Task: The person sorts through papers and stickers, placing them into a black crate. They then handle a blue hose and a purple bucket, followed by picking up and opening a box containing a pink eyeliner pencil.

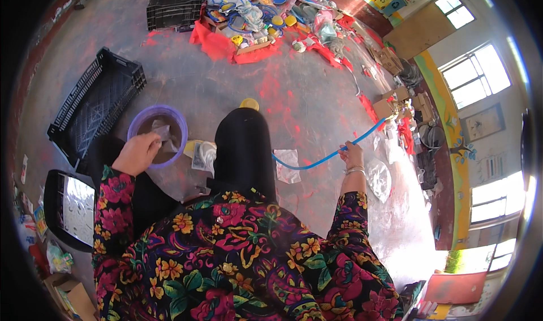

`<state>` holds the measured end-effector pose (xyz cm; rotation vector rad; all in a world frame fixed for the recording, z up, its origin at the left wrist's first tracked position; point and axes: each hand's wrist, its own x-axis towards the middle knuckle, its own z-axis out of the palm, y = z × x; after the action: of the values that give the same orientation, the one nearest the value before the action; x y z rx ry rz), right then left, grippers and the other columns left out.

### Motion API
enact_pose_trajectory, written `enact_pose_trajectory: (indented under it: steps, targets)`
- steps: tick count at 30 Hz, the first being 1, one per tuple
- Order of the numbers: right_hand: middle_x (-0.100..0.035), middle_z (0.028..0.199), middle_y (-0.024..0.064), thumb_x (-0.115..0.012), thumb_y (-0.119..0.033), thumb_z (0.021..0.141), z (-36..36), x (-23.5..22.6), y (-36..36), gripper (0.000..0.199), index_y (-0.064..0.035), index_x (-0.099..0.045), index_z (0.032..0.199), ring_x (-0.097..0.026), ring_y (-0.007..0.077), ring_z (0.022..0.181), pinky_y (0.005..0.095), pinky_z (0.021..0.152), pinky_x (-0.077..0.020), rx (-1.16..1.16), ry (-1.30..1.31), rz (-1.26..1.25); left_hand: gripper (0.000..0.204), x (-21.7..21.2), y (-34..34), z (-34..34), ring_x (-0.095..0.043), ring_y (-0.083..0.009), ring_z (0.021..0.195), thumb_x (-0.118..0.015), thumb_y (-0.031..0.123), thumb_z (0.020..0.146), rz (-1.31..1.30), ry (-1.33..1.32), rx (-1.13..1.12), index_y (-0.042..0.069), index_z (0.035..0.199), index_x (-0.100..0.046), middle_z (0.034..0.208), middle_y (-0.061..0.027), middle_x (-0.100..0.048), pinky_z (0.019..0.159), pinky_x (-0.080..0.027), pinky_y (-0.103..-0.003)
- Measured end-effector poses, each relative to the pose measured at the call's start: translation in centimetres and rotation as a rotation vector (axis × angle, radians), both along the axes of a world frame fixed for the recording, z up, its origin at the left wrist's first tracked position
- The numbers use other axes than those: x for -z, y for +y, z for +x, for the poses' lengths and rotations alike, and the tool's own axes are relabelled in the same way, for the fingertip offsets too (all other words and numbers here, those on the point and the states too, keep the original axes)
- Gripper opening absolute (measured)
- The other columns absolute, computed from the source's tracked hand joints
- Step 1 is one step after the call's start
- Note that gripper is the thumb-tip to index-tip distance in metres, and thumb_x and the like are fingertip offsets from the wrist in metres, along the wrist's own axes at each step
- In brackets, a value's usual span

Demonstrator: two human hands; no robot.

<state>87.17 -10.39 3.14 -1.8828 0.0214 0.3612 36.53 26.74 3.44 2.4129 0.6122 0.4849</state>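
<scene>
Blue and slim: grasping a curved tube point(305, 167) in the right hand point(352, 154), with fingers closed round it between its two ends. Bowed down leftward to the side of the black-clad knee point(244, 157), and raised rightward toward the cardboard boxes point(397, 96). Hard to tell whether ending at the knee or passing behind.

Pinching, as far as visible, a clear plastic piece point(163, 132) in the fingertips of the left hand point(137, 152), over the mouth of a purple bucket point(185, 134) with something brownish inside.

Wearing a bracelet point(355, 169) on the right wrist and a floral garment point(226, 264) with dark ground.

Near the knee, can see a silvery sheet point(289, 172) flat on the floor point(220, 86) to the right, a few packets point(202, 155) between knee and bucket, and a yellow round thing point(249, 103) just beyond.

Farther left, can make out a large black crate point(79, 90) and, below, a black tray point(52, 208) with shiny plastic in it. Well ahead, can see a heap of mixed plastic waste point(254, 18) on red sheeting point(212, 42), beside a second crate point(174, 15).
</scene>
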Motion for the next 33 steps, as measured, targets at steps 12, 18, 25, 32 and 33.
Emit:
enact_pose_trajectory:
  steps: [12,18,25,32,33]
  targets:
    - [-0.057,0.059,0.0060,-0.052,-0.022,0.084,5.9,-12.7,5.0,0.018,-0.0068,-0.055,0.075,-0.049,0.0111,0.040,0.0216,0.033,-0.0324,0.009,-0.346,0.002,0.016,-0.8,-0.3,2.3,-0.056,-0.0370,0.078,-0.052,0.016,0.081,0.008,0.017,0.060,0.002,0.088,-0.056,0.081,-0.0192,-0.059,0.067,-0.044,-0.044]
    - [-0.060,0.063,0.0066,-0.046,-0.023,0.089,1.7,-20.7,11.5,0.026,-0.0043,-0.055,0.074,-0.046,0.0079,0.042,0.0198,0.037,-0.0333,0.032,-0.598,0.254,0.017,2.2,-0.5,0.3,-0.057,-0.0370,0.077,-0.052,0.017,0.081,-0.028,0.161,-0.015,0.002,0.087,-0.058,0.078,-0.0193,-0.059,0.067,-0.044,-0.044]
    - [-0.060,0.069,0.0059,-0.049,-0.025,0.087,-2.3,-26.8,13.5,0.026,-0.0005,-0.056,0.080,-0.041,0.0057,0.046,0.0194,0.043,-0.0311,-0.033,-0.743,0.334,0.017,2.2,-0.2,-0.3,-0.057,-0.0373,0.075,-0.052,0.017,0.080,-0.040,0.063,-0.039,0.003,0.087,-0.058,0.076,-0.0191,-0.059,0.066,-0.044,-0.045]
    - [-0.056,0.072,0.0082,-0.053,-0.023,0.088,-8.9,-32.8,13.5,0.024,0.0008,-0.054,0.088,-0.038,0.0065,0.047,0.0201,0.043,-0.0287,-0.029,-0.883,0.523,0.017,2.3,-0.2,-0.3,-0.057,-0.0373,0.076,-0.052,0.018,0.080,-0.040,0.138,0.006,0.004,0.088,-0.057,0.076,-0.0188,-0.059,0.067,-0.044,-0.045]
    - [-0.057,0.074,0.0099,-0.054,-0.023,0.088,-8.4,-33.9,12.8,0.025,0.0011,-0.053,0.092,-0.038,0.0068,0.047,0.0202,0.042,-0.0286,-0.046,-0.878,0.550,0.017,2.4,-0.1,-0.2,-0.057,-0.0374,0.076,-0.052,0.019,0.081,-0.039,0.134,-0.001,0.004,0.088,-0.057,0.076,-0.0189,-0.059,0.067,-0.045,-0.045]
